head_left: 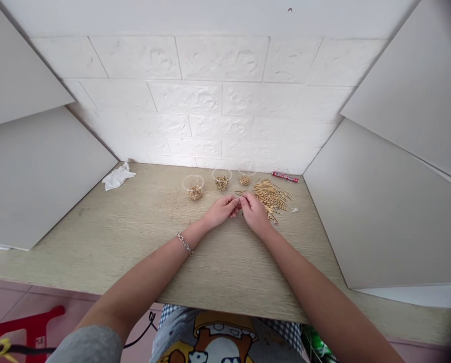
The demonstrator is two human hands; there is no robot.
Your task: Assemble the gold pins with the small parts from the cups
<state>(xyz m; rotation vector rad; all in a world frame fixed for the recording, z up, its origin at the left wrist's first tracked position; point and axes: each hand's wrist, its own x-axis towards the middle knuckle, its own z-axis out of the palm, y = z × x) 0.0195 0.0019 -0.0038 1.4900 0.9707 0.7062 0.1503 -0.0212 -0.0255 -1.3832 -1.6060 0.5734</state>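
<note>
My left hand (221, 209) and my right hand (255, 212) meet above the middle of the table, thumbs and fingertips pinched together. Whatever they hold between them is too small to make out. Just right of my right hand lies a loose pile of thin gold-coloured metal pins (271, 196). Beyond the hands stand three see-through plastic cups: the left cup (193, 180), the middle cup (222, 175) and the right cup (247, 172). Each has small gold-coloured metal pieces in its bottom.
A crumpled white tissue (118, 176) lies at the table's far left. Behind the pile rests a red tube-like wrapper (284, 177). Tiny bits are scattered by the left cup. White brick-pattern wall (206, 98) and grey side panels (399, 212) enclose the wooden table (225, 272).
</note>
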